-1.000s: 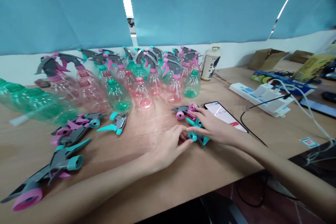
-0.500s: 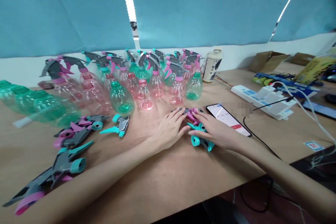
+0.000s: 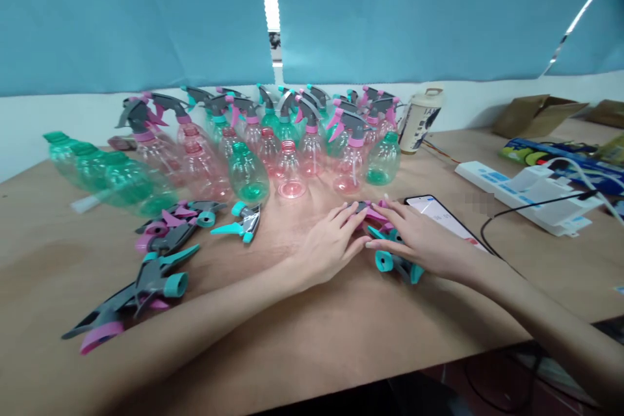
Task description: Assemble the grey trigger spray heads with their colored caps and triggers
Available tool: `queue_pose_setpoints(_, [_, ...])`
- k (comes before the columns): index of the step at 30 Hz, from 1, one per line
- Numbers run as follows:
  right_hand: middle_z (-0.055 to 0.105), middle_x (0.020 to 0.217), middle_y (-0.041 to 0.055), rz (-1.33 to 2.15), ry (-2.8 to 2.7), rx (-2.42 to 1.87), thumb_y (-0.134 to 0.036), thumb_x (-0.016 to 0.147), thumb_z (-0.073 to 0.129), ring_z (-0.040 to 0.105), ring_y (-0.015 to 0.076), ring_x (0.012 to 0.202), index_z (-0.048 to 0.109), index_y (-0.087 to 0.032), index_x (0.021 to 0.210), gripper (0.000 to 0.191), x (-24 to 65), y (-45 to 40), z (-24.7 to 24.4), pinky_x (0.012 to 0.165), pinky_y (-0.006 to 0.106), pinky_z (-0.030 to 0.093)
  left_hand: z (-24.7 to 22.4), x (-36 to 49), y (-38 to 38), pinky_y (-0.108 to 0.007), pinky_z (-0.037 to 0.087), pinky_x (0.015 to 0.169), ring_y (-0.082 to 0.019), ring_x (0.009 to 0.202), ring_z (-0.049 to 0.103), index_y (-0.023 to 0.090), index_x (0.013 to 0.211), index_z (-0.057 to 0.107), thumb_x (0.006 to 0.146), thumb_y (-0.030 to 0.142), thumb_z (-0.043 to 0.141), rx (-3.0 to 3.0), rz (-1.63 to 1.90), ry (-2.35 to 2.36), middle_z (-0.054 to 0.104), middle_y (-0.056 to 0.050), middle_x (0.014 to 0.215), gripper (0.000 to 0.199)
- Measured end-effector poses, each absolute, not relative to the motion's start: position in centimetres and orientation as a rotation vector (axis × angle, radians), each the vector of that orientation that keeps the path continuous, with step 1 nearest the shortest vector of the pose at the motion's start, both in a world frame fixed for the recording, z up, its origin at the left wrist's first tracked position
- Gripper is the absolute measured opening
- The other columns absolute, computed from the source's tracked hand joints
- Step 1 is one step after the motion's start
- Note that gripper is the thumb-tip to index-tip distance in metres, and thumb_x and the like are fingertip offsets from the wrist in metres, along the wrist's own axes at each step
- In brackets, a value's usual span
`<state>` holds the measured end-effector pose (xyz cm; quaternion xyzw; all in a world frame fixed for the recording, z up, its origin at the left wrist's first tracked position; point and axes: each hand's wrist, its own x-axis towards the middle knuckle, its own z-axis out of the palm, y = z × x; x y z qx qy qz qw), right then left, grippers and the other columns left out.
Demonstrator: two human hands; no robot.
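Beside the phone (image 3: 442, 220), the left hand (image 3: 322, 246) and right hand (image 3: 425, 240) cover a pink sprayer (image 3: 374, 213), fingers extended, though whether either grips it I cannot tell.

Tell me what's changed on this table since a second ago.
Your left hand has moved forward, away from you, its fingers straightening toward a pink spray head. The view swung left. Your right hand stays by a teal spray head; the bottles and phone haven't moved.
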<state>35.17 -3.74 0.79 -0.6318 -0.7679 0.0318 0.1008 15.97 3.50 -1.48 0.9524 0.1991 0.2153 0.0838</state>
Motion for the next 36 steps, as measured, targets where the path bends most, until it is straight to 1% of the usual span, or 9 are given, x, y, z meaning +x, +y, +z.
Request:
queue_pose_setpoints(8, [0.054,0.125,0.0162,0.104,-2.437,-1.561,-0.057,0.085,0.044,0.049,0.0308,0.115,0.052,-0.014,0.123,0.058,27.5,-1.9,4.9,0.091,0.045,0.041,2.9,7.2,4.1,-0.042,0.042,0.096,-0.024,0.113,0.05,0.018,0.116,0.05,0.091,0.026,0.044,2.774,0.722,0.928,0.053,-0.009,0.119,0.027])
queue_pose_setpoints(13, [0.068,0.099,0.0054,0.371,-2.48,-1.536,-0.038,0.09,0.046,0.064,0.0196,0.088,0.061,-0.021,0.106,0.028,20.6,2.5,5.3,0.073,0.03,0.048,5.2,1.0,3.9,-0.033,0.05,0.076,-0.021,0.092,0.06,0.02,0.104,0.057,0.09,0.031,0.044,2.495,0.863,1.277,0.061,-0.005,0.102,0.022])
queue_pose_setpoints(16, [0.067,0.095,0.0053,0.362,-2.444,-1.649,-0.035,0.092,0.044,0.063,0.0206,0.089,0.063,-0.02,0.104,0.027,17.4,5.5,4.5,0.075,0.032,0.048,5.2,-1.3,2.7,-0.027,0.05,0.067,-0.018,0.081,0.062,0.023,0.1,0.059,0.089,0.033,0.047,2.349,1.006,1.397,0.065,-0.003,0.095,0.019])
queue_pose_setpoints(21, [0.055,0.118,0.0083,0.347,-2.396,-1.866,-0.032,0.088,0.053,0.058,0.0201,0.097,0.052,-0.017,0.117,0.032,14.1,8.4,3.1,0.08,0.041,0.049,2.7,-2.4,-0.3,-0.024,0.047,0.059,-0.013,0.062,0.059,0.02,0.092,0.06,0.089,0.026,0.046,2.38,0.934,1.218,0.064,0.0,0.077,0.016])
queue_pose_setpoints(25, [0.055,0.117,0.0083,0.382,-2.397,-1.944,-0.032,0.088,0.053,0.058,0.0202,0.097,0.053,-0.017,0.116,0.032,13.2,9.5,2.6,0.08,0.041,0.049,0.6,-2.0,-1.1,-0.025,0.046,0.063,-0.014,0.068,0.06,0.019,0.091,0.06,0.087,0.019,0.048,2.475,0.688,1.024,0.065,-0.001,0.084,0.013])
queue_pose_setpoints(29, [0.055,0.118,0.008,0.491,-2.395,-1.924,-0.032,0.089,0.053,0.057,0.0202,0.098,0.053,-0.018,0.117,0.032,13.5,9.6,2.6,0.081,0.041,0.049,-0.1,-1.6,-0.1,-0.026,0.045,0.064,-0.014,0.071,0.059,0.019,0.088,0.06,0.088,0.019,0.047,2.392,0.694,1.012,0.066,0.0,0.083,0.012])
queue_pose_setpoints(31, [0.058,0.112,0.0077,0.543,-2.363,-1.877,-0.032,0.088,0.053,0.058,0.0209,0.095,0.055,-0.016,0.112,0.029,14.2,9.0,2.7,0.079,0.04,0.05,-0.2,-1.3,0.2,-0.024,0.043,0.06,-0.013,0.066,0.058,0.019,0.088,0.059,0.089,0.02,0.047,2.309,0.725,1.034,0.065,0.0,0.081,0.013])
queue_pose_setpoints(34, [0.064,0.083,0.004,0.631,-2.295,-1.715,-0.028,0.084,0.053,0.061,0.0197,0.078,0.056,-0.015,0.095,0.018,15.9,7.1,3.2,0.068,0.031,0.047,-0.1,-1.0,0.3,-0.023,0.042,0.056,-0.011,0.06,0.054,0.018,0.089,0.055,0.09,0.023,0.045,2.134,0.849,1.087,0.06,0.001,0.076,0.012])
queue_pose_setpoints(36, [0.063,0.084,0.0016,0.717,-2.263,-1.565,-0.029,0.085,0.049,0.06,0.0152,0.074,0.05,-0.017,0.099,0.018,17.4,5.4,3.6,0.063,0.026,0.046,-0.1,-1.0,0.2,-0.023,0.041,0.057,-0.011,0.06,0.051,0.018,0.086,0.051,0.091,0.025,0.043,2.056,1.012,1.127,0.055,0.002,0.073,0.012])
